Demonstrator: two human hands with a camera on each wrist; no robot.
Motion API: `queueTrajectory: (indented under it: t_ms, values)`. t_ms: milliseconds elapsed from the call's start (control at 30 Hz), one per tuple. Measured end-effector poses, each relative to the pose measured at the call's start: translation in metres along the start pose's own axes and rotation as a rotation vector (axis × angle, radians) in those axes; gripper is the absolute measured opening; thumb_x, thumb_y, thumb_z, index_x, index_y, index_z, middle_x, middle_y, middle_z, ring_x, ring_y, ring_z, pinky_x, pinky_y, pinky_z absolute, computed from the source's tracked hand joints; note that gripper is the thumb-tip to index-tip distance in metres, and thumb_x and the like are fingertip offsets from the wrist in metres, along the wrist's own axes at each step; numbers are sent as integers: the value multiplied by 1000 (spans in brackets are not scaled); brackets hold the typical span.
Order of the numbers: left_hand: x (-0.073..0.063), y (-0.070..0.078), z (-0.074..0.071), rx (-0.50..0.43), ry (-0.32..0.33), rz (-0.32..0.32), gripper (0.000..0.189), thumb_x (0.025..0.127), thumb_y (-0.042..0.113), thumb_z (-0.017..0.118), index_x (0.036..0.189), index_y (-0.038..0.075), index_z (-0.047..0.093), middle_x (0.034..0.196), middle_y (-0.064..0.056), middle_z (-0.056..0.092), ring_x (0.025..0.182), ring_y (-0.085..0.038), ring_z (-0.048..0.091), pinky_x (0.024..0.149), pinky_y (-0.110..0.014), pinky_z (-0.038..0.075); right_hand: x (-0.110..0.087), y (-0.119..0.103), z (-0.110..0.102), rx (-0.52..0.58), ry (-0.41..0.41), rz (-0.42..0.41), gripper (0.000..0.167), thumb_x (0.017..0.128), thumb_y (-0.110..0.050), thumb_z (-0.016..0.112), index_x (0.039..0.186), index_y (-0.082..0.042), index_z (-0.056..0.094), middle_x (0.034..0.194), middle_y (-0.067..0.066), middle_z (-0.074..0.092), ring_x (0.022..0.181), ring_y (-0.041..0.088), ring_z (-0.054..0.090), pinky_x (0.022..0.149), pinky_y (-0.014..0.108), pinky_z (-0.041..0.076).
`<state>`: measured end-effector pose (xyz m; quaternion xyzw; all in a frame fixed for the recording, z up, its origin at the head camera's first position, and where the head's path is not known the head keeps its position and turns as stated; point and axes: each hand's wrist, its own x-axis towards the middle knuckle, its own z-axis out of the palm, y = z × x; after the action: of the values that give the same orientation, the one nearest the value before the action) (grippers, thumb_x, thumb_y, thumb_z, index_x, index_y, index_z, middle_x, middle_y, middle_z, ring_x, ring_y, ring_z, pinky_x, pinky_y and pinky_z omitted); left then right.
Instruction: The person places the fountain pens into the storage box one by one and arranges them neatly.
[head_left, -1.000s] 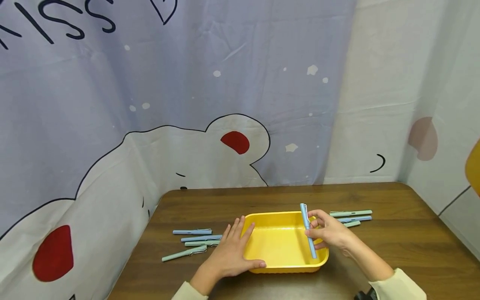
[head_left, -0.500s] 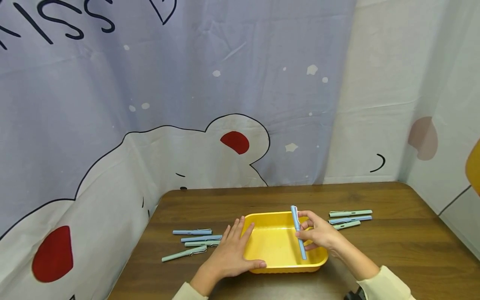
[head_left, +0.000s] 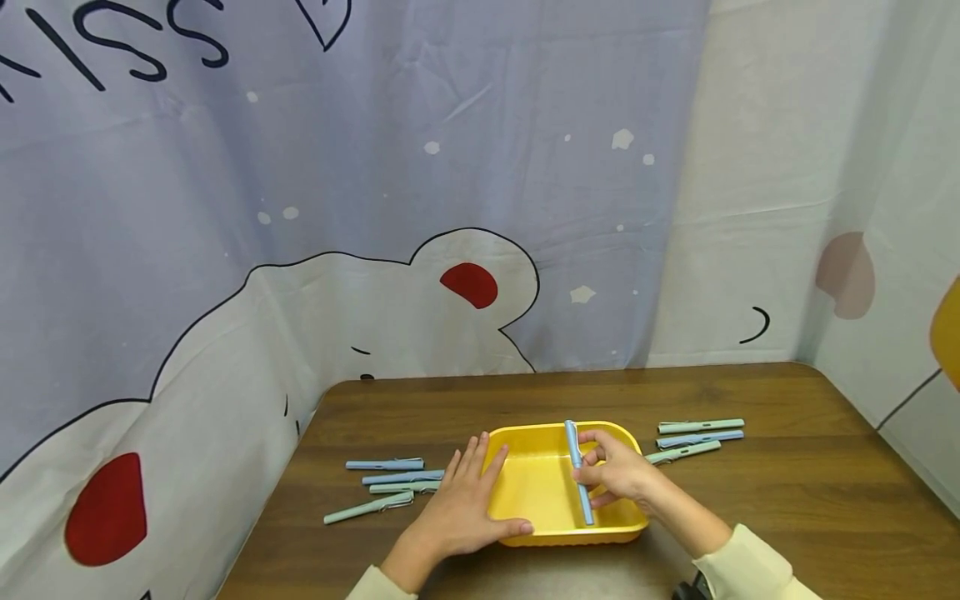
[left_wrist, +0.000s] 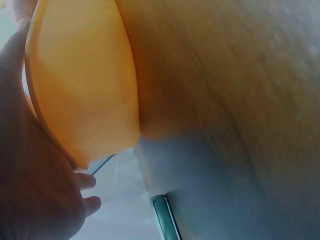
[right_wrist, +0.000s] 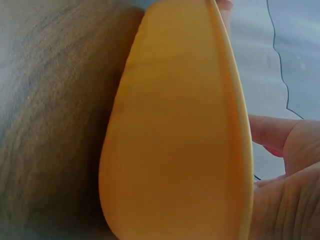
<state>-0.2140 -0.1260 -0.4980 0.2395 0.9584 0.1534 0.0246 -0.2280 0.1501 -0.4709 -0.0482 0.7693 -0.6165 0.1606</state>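
My right hand (head_left: 618, 475) pinches a light blue pen (head_left: 573, 437) over the right half of a yellow tray (head_left: 570, 539). The pen is tilted, its clip end toward the far rim and its other end toward the near rim. Whether it touches the tray floor I cannot tell. My left hand (head_left: 465, 508) rests with spread, straight fingers on the tray's left rim. In the left wrist view the tray wall (left_wrist: 85, 75) stands beside that hand. The right wrist view has the wall (right_wrist: 170, 125) in front of the right hand (right_wrist: 295, 175), hiding the pen.
Left of the tray lie several blue and green pens, among them a green one (head_left: 367, 507) and a blue one (head_left: 384, 465). Three more lie on the right, the upper one green (head_left: 701, 426). Behind the wooden table (head_left: 787, 500) hangs a printed curtain (head_left: 375, 167).
My right hand has carried the blue pen leftward over the tray, a little nearer its middle. The pens on the right are less covered by it. My left hand has stayed still.
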Motion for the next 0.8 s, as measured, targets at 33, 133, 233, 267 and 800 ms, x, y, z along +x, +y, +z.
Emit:
queueTrajectory:
  t_ms: [33, 133, 233, 267, 800]
  values:
    - [0, 0, 1, 1, 2, 0, 109, 82, 82, 55, 164, 19, 20, 170, -12, 3, 157, -32, 6, 125, -54, 11, 0, 0, 2, -1, 2, 4, 59, 89, 0, 70, 139, 5, 39, 96, 14, 55, 76, 24, 62, 59, 41, 61]
    - [-1, 0, 1, -2, 2, -1, 110, 81, 83, 55, 164, 19, 19, 170, -13, 2, 157, -32, 5, 125, -54, 11, 1, 2, 7, -1, 8, 13, 59, 89, 1, 70, 139, 6, 40, 96, 15, 55, 76, 24, 62, 59, 40, 61]
    - [-1, 0, 0, -8, 4, 7, 111, 81, 82, 57, 164, 18, 19, 170, -14, 2, 157, -33, 6, 125, -54, 11, 2, 4, 13, -1, 9, 23, 59, 88, 1, 71, 137, 5, 41, 95, 15, 56, 76, 24, 63, 58, 41, 61]
    - [-1, 0, 0, -9, 4, 10, 111, 81, 82, 57, 164, 18, 19, 170, -14, 3, 157, -34, 6, 125, -54, 11, 3, 4, 15, -3, 8, 25, 59, 87, 1, 72, 137, 6, 41, 95, 15, 56, 75, 24, 63, 58, 41, 61]
    - [1, -3, 0, -23, -16, 17, 110, 82, 82, 56, 163, 16, 22, 170, -13, 3, 157, -32, 6, 124, -56, 12, 23, 5, 57, -59, -28, 68, 58, 87, -1, 75, 136, 6, 45, 93, 15, 61, 71, 23, 66, 58, 39, 61]
